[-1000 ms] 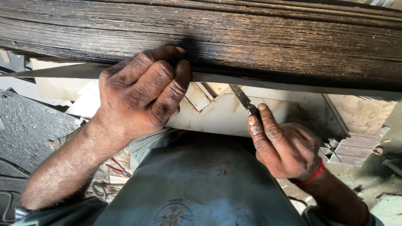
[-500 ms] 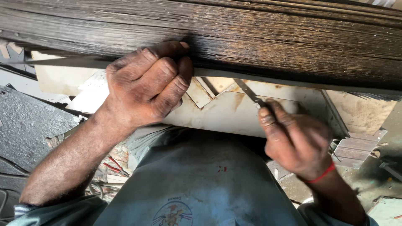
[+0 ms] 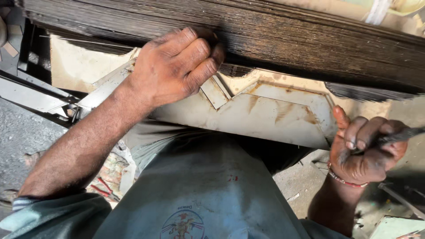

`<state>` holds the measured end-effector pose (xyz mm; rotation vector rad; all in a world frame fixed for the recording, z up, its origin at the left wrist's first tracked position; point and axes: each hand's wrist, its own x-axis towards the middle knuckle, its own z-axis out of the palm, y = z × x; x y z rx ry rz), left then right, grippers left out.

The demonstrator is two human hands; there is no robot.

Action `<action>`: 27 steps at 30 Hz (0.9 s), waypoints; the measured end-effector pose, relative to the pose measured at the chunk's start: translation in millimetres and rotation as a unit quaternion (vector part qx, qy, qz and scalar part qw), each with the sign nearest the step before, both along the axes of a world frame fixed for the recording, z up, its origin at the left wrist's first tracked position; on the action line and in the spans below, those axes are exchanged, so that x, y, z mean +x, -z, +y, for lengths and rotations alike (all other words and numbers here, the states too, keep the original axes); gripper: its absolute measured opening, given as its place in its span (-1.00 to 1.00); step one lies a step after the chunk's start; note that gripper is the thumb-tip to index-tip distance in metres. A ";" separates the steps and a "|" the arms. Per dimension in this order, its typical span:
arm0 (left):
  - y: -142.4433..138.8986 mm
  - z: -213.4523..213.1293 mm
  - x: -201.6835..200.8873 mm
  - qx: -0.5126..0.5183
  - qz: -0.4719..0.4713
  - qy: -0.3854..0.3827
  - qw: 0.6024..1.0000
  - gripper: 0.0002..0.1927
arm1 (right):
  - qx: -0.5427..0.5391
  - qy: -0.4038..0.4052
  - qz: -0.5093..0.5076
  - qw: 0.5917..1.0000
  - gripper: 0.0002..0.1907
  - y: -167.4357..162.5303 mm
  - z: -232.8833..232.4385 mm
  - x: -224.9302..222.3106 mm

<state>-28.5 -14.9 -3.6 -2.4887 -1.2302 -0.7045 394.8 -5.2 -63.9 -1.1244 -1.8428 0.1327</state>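
A thick dark stack of thin sheets (image 3: pixel 283 40) runs across the top of the view. My left hand (image 3: pixel 175 66) rests on its lower edge, fingers curled against the stack. Below it lies a pale stained metal plate (image 3: pixel 265 115) with angled cut-outs. My right hand (image 3: pixel 365 148) is at the far right, level with the plate's right corner, fingers closed around a thin dark tool (image 3: pixel 400 136) whose end points to the right. A red band circles the right wrist.
A grey metal bar (image 3: pixel 31 95) lies at the left over rough dark ground (image 3: pixel 17 141). My grey shirt (image 3: pixel 195 190) fills the lower middle. Metal scraps (image 3: pixel 398 197) lie on the floor at the lower right.
My right hand has drawn away from the stack's edge, moving right and down with the tool. The left hand stays on the stack. The view has shifted closer and slightly left.
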 end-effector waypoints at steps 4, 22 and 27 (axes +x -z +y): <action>2.6 -9.0 -21.0 0.085 -0.022 -0.012 0.996 -0.69 | 0.063 0.012 0.029 0.998 -0.83 -13.8 14.8 0.4; 1.7 -20.7 -46.0 -0.019 -0.134 0.019 0.991 -0.68 | 0.000 -0.086 -0.057 0.995 -0.83 20.5 70.5 36.1; 11.0 -17.5 -42.9 0.017 -0.133 0.010 0.991 -0.73 | 0.040 -0.069 -0.104 0.991 -0.84 16.4 68.0 30.1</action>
